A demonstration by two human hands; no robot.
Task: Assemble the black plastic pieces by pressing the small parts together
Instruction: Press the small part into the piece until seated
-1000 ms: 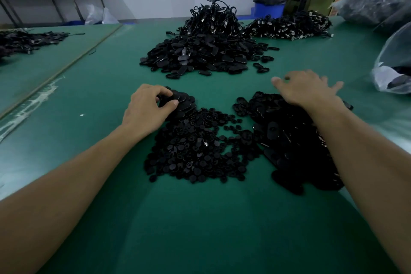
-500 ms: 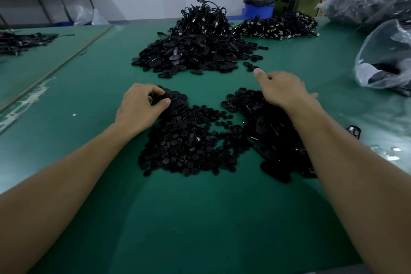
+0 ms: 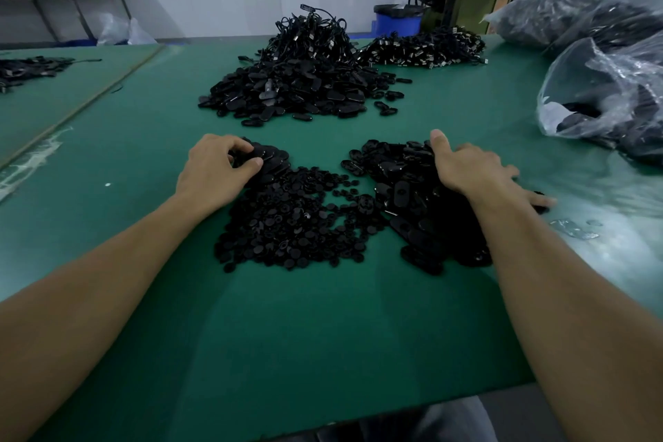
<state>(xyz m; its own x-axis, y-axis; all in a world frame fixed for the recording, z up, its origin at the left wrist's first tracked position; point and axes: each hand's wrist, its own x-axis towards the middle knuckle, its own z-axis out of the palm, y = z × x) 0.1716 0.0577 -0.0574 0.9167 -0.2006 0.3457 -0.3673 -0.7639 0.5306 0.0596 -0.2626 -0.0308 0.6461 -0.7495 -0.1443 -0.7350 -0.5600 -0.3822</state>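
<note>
head view: our left hand (image 3: 215, 169) pinches black pieces (image 3: 273, 159) mid-frame, likely light, stiff; take edges. right hand (image 3: 470, 172) spread flat on them.

You are looking at a plain green table (image 3: 251, 334); glossy black plastic pieces (image 3: 287, 222) are lying mid-frame, and a blue bin (image 3: 396, 24) is standing in the upper right.

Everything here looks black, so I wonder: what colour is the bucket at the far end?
The bucket is blue, seen best in the head view.
</note>
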